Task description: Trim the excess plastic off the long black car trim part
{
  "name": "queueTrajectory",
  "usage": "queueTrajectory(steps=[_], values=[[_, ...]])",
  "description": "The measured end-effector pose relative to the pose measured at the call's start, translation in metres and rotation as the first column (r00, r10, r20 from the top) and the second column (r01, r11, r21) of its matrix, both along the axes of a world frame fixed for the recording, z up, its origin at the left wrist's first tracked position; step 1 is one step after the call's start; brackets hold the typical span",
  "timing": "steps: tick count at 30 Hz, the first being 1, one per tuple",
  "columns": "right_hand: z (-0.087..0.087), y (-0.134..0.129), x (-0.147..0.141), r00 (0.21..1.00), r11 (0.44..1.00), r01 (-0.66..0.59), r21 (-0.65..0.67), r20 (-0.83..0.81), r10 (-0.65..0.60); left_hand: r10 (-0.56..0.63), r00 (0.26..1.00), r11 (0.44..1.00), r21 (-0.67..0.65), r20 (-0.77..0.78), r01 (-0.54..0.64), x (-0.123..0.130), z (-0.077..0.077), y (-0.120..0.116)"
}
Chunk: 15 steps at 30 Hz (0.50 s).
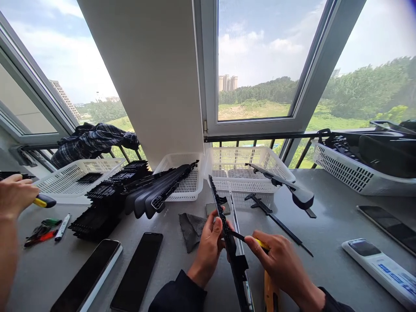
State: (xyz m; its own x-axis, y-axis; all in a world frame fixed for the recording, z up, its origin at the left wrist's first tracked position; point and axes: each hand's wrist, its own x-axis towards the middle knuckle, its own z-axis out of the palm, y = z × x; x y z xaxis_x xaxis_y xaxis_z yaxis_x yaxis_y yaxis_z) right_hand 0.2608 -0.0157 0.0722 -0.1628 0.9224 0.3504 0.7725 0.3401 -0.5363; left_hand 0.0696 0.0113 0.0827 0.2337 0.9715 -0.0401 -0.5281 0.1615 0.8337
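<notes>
My left hand (212,247) is closed around a long black plastic strip (230,242) with clips and notches along it, held slantwise over the table. My right hand (279,258) grips a yellow-handled knife (260,245), its dark blade (237,235) against the strip's right side. Most of the knife's handle is hidden in my fingers. An orange box cutter (270,292) lies below my right hand. Beside my left hand is a crumpled grey cloth (191,229). Black calipers (276,221) lie beyond my right hand.
At far left, a co-worker's hand (16,195) holds a yellow-black tool (44,200). Stacked black parts (100,216), white baskets (180,197), phones (138,271), a marker (63,227) and a white device (378,268) occupy the grey table. A grey-black part (302,195) leans on one basket.
</notes>
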Motion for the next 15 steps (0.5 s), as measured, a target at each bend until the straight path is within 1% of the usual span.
queueTrajectory(steps=[4, 7, 11, 15], values=[[-0.004, 0.001, -0.003, 0.999, 1.000, 0.001, 0.025, 0.036, -0.002, -0.010, 0.999, 1.000, -0.017, 0.034, 0.011, 0.001, -0.001, 0.000], [-0.003, 0.001, -0.003, 0.999, 0.999, -0.012, 0.044, 0.044, 0.010, 0.002, 0.999, 1.000, -0.023, 0.038, -0.001, 0.002, 0.001, 0.001], [0.001, -0.003, -0.006, 0.994, 0.993, -0.101, 0.061, 0.036, 0.099, 0.047, 0.997, 0.996, -0.075, 0.065, -0.042, 0.000, 0.007, 0.002], [0.006, -0.007, -0.009, 0.984, 0.983, -0.179, 0.050, 0.032, 0.178, 0.022, 0.996, 0.989, -0.148, 0.087, -0.009, -0.004, 0.013, 0.003]])
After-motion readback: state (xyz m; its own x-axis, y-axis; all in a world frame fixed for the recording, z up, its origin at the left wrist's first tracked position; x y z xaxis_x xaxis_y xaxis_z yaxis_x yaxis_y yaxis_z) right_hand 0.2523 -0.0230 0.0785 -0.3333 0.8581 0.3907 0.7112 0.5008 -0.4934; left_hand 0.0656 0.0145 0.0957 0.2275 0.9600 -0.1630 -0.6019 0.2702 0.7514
